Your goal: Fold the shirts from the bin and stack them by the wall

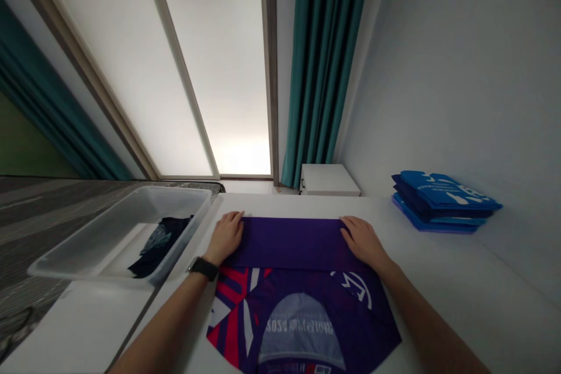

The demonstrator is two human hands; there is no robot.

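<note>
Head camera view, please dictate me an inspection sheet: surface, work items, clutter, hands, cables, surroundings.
Surface: white table, joined by a seam to another white surface at left.
Work items: printed purple shirt, lying flat with a plain band across its far end.
Clutter: folded blue stack at right; translucent bin at left, holding dark cloth.
Hands: left hand on the shirt's far left corner, right hand on the far right; grip unclear.
Cables: dark curved shape at lower left, unclear.
Surroundings: teal curtains, frosted panels, white cabinet.

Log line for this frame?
shirt: partly folded, on table; left hand: at far-left corner; right hand: at far-right corner; bin: left; folded stack: right
</note>
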